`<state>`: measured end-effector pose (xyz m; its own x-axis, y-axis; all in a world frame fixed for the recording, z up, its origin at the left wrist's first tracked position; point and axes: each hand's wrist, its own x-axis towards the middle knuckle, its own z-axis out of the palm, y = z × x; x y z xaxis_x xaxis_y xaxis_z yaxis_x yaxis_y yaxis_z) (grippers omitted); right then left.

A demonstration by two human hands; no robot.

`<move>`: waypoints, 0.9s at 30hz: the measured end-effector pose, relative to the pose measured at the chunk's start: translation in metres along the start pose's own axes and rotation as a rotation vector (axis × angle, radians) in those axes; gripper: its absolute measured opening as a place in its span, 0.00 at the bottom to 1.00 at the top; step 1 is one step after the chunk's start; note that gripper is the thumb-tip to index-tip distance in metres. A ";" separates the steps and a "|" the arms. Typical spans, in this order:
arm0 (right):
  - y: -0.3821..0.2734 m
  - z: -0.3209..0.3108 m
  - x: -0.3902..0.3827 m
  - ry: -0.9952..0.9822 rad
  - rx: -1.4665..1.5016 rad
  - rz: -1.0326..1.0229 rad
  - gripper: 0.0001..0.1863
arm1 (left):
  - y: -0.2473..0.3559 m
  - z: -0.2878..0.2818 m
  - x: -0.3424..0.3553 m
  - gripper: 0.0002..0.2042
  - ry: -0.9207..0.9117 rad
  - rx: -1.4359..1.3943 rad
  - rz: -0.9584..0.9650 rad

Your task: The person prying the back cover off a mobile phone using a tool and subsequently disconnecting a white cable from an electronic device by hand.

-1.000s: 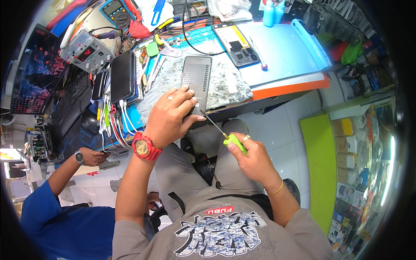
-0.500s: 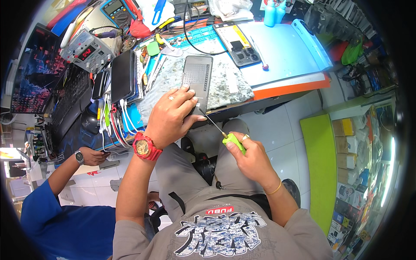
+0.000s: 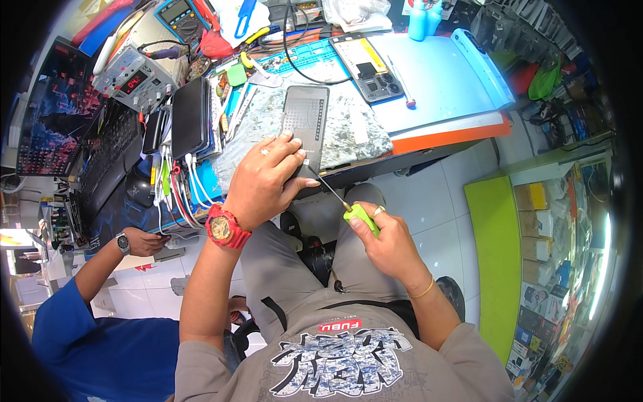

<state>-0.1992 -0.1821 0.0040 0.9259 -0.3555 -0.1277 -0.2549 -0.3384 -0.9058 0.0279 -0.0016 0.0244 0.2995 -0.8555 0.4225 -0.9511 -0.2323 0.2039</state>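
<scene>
1. Head view, left hand (image 3: 264, 174): fingers laid out over the near end of the panel (image 3: 305, 117), not clenched; thumb rests at the panel's near right corner (whether it pinches the edge, cannot tell). Red watch (image 3: 226, 228) on this wrist.
2. Right hand (image 3: 388, 244): closed around the green handle of the tool (image 3: 360, 218), over the right thigh. Thin metal shaft slants up and left to the panel's near right edge, close by the left thumb (contact at the tip is too small to make out).
3. Panel: dark grey, thin, rectangular, marked with rows of fine patterning. Lies flat on the speckled slab (image 3: 351, 134), its near end by the slab's near edge and partly under the left hand.
4. Beyond the panel, to the right: opened phone (image 3: 365, 70), round lenses at its near end; beside it, a slim white rod (image 3: 400, 77) on the pale blue sheet (image 3: 442, 87).
5. Left of the slab: dark handset (image 3: 190, 117) and, past it, the power supply (image 3: 136, 80) with lit red digits.
6. Lower left: a co-worker's hand (image 3: 146, 242), blue sleeve (image 3: 63, 311), well apart from the panel (its grip, cannot tell).
</scene>
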 end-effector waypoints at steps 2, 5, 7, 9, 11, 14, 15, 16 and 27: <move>0.000 0.000 0.000 0.001 0.003 0.002 0.28 | 0.000 0.000 0.000 0.23 0.000 0.000 -0.001; 0.002 0.002 0.001 0.012 0.001 -0.015 0.28 | 0.000 0.000 0.000 0.23 0.001 -0.002 -0.002; 0.004 0.003 0.001 0.026 -0.013 -0.033 0.28 | 0.000 0.000 0.000 0.23 0.004 0.000 0.000; 0.005 0.003 0.001 0.027 -0.012 -0.035 0.28 | 0.000 0.001 0.000 0.23 0.003 0.004 -0.001; 0.003 0.003 0.001 0.021 -0.007 -0.021 0.28 | 0.000 0.001 0.000 0.23 0.002 0.004 -0.003; 0.001 0.001 0.004 0.023 0.005 0.011 0.27 | -0.001 0.001 0.000 0.23 0.000 -0.005 -0.006; 0.005 0.001 0.005 0.038 0.008 0.013 0.27 | -0.001 0.001 0.000 0.23 0.000 -0.010 -0.006; 0.007 0.000 0.006 0.053 0.011 0.015 0.27 | -0.001 0.000 0.000 0.23 -0.001 -0.014 -0.007; 0.003 -0.005 -0.004 0.006 -0.013 -0.013 0.26 | -0.003 0.000 -0.001 0.23 0.004 -0.020 0.007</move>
<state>-0.2049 -0.1867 0.0036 0.9275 -0.3561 -0.1139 -0.2467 -0.3539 -0.9021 0.0305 -0.0006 0.0232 0.2933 -0.8549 0.4279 -0.9513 -0.2168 0.2189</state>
